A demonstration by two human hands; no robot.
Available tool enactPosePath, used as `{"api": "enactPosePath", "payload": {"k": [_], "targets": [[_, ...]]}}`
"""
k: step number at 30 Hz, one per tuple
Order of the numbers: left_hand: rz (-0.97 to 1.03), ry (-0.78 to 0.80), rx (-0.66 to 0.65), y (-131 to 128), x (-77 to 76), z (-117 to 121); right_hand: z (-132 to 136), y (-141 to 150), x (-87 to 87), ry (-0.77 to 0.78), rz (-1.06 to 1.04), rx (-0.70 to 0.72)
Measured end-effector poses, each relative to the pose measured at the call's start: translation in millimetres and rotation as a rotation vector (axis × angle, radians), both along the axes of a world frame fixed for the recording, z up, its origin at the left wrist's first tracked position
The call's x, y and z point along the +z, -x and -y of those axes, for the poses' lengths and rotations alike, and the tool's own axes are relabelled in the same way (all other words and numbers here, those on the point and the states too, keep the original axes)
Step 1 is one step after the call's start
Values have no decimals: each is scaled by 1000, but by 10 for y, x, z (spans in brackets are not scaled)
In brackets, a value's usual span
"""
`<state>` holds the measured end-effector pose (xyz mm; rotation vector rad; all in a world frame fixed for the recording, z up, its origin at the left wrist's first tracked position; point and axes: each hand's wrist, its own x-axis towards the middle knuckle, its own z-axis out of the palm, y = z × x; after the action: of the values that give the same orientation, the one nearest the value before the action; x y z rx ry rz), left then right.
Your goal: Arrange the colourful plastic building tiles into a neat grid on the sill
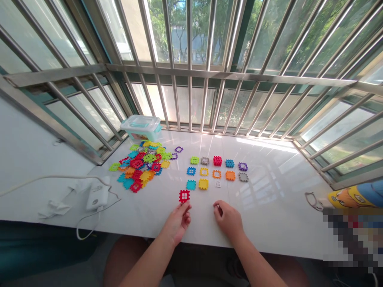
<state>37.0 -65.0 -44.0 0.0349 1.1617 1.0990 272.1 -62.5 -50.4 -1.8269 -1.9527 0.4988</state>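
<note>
My left hand (178, 221) pinches a red window-frame building tile (184, 195) between thumb and fingers, just above the white tabletop. My right hand (229, 218) rests on the tabletop to the right, its fingers curled in and no object showing in them. Beyond both hands, square interlocking tiles stand in rows, some stacked: a red stack (217, 160), a purple stack (243, 166), a light green tile (194, 160), a yellow tile (203, 184), a turquoise tile (191, 184) and a small white window piece (218, 184). On the left lies a loose heap of mixed-colour tiles (137, 162).
A lidded clear plastic box (141, 126) stands behind the heap. At left are a white power adapter (97, 195) with its cable and crumpled tissue (55, 207). Metal window bars (191, 71) enclose the far side. A yellow and blue cylindrical item (353, 197) lies at right.
</note>
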Motion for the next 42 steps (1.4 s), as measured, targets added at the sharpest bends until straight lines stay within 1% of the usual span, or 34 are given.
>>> {"api": "enactPosePath", "payload": {"k": [2,5,7,9,11,12,14,15,16,17,19,21,23,25,28,32,36,39,42], "targets": [[22,39,-76,-298,-1,173,-2,4,4,-3,9,1],[59,46,-312,-634,7,410,-3,7,8,-2,18,-4],[62,31,-491,-738,22,509,-4,7,7,1,18,-12],[-6,-23,-658,-722,49,521,-4,5,5,-1,14,-19],[-194,-121,-798,-581,82,421,-2,4,6,1,11,-19],[-342,-184,-857,-467,100,328,2,4,9,0,11,-10],[-759,-324,-911,-175,128,68,14,8,24,-11,15,33],[-1022,-383,-887,-14,138,-89,22,11,37,-21,19,62],[-1261,-396,-857,147,142,-255,31,15,52,-31,24,92],[-1453,-365,-831,295,143,-425,38,18,69,-38,28,119],[-1705,-251,-827,523,134,-754,49,21,102,-43,23,171],[-1825,-154,-830,623,117,-1047,48,12,114,-50,-1,229],[-1867,-98,-810,606,97,-1289,37,-11,93,-77,-29,263],[-1872,-48,-760,524,74,-1474,21,-43,39,-123,-52,260],[-1852,16,-701,414,41,-1640,7,-85,-59,-200,-83,214],[-1841,12,-696,396,11,-1697,17,-89,-113,-263,-88,148],[-1847,12,-698,409,0,-1687,11,-80,-112,-275,-55,177],[-1862,5,-687,404,-17,-1687,4,-97,-121,-251,-63,169],[-1874,-12,-681,406,-40,-1690,47,-90,-144,-259,-43,151]]}}
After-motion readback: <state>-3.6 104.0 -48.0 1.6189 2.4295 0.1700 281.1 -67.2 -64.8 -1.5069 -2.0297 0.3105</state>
